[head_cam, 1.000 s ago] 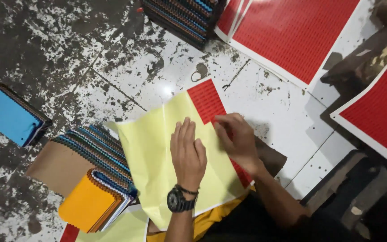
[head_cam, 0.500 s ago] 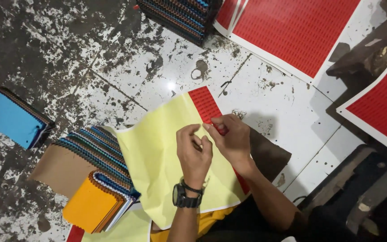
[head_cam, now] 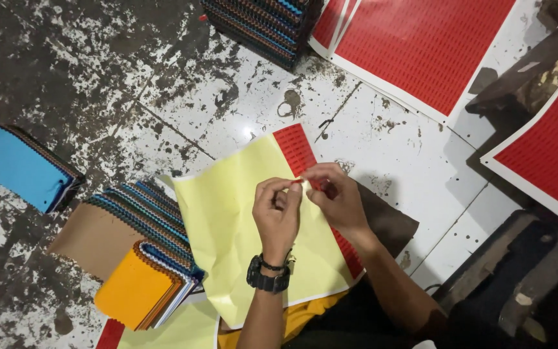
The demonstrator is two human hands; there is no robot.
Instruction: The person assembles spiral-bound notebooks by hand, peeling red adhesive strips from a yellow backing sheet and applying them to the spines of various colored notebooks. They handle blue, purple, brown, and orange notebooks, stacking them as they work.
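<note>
Since a second ago, the left hand [head_cam: 278, 210], then lying flat on the yellow sheet [head_cam: 227, 226], has lifted and met the right hand [head_cam: 337, 197] above the sheet's red sticker strip [head_cam: 296, 147]. Both hands now pinch a small red sticker [head_cam: 299, 181] between thumb and fingertips, the piece sitting right between the two hands, just over the strip's edge. The left wrist wears a black watch [head_cam: 265, 279].

The yellow sheet lies on the spattered floor [head_cam: 98, 77] in front of the person, its red strip running along its right side. Touching its left edge is a fanned stack of spiral notebooks [head_cam: 146, 213], with an orange notebook [head_cam: 134, 294] on the near end and a brown cover [head_cam: 95, 239] beside it. A blue notebook pile [head_cam: 17, 165] sits well apart at the floor's left edge. Large red sticker sheets [head_cam: 421, 45] lie toward the far right, beside another notebook stack [head_cam: 259, 26].
</note>
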